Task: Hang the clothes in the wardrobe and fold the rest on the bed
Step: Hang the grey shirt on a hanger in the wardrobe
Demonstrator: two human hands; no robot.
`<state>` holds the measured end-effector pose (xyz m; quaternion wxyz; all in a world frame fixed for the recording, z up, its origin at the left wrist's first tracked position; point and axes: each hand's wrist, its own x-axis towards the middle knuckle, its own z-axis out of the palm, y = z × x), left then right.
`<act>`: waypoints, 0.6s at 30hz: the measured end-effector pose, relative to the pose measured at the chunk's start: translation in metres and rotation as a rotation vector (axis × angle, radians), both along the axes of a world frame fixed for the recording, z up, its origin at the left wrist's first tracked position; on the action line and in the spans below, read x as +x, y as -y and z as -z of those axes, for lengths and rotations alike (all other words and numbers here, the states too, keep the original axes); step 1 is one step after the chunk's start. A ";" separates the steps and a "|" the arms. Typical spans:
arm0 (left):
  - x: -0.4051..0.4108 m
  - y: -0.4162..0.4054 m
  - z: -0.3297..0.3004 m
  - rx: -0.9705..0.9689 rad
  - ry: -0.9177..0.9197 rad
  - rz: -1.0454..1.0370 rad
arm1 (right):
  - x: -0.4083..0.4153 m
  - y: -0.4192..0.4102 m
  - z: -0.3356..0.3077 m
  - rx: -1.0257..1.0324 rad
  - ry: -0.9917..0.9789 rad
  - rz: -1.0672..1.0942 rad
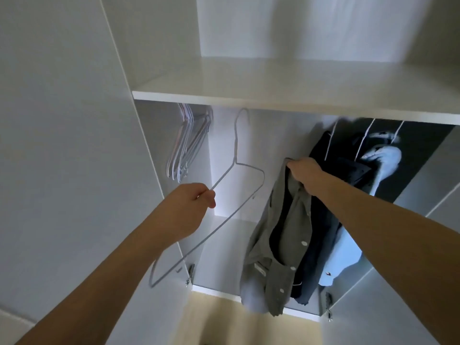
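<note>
An open white wardrobe [286,93] is seen from in front and below, its doors swung aside at both edges of the view.

Left hand [191,207]: fingers curled, one shoulder wire of a thin grey wire hanger [236,170] pinched between thumb and fingers. The hanger is held tilted, hook uppermost and reaching up under the shelf edge; whether the hook rests on a rail cannot be told, since the rail is hidden by the shelf. The hanger's lower corner is seen down beside the left forearm.

Right hand [305,171]: closed in a fist around the top of a grey-green button-up shirt [278,245]. The shirt is held up inside the wardrobe opening and hangs limp below the hand, white buttons visible along the placket, a label showing near the lower part. No hanger is seen in it.

Just behind and right of the shirt, a dark navy garment [321,235] and a light blue garment [348,250] are hung, pressed close together; white hanger necks are seen rising above them. Further garments at the upper right are too blurred to be named.

At the far left of the hanging space, a bunch of empty white hangers [186,148] is suspended, well apart from the held hanger.

The shelf above is bare as far as shown. A pale wooden floor [224,319] is visible below the wardrobe base.
</note>
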<state>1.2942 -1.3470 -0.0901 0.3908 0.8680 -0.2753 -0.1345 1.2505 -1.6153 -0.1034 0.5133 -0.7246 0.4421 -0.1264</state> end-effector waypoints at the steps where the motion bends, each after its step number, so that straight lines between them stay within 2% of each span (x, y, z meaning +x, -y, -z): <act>1: -0.014 -0.006 -0.008 0.009 -0.001 0.010 | -0.003 -0.003 -0.002 0.003 -0.038 -0.018; 9: -0.091 -0.043 -0.065 0.119 0.069 0.148 | -0.032 -0.009 -0.014 -0.066 -0.051 -0.085; 13: -0.101 -0.049 -0.074 0.161 0.156 0.175 | -0.038 -0.025 -0.033 -0.014 -0.039 -0.065; 15: -0.098 -0.047 -0.070 0.147 0.184 0.173 | -0.037 -0.029 -0.040 0.011 -0.021 -0.098; 18: -0.086 -0.037 -0.052 0.027 0.123 0.154 | -0.036 -0.036 -0.050 0.039 0.031 -0.151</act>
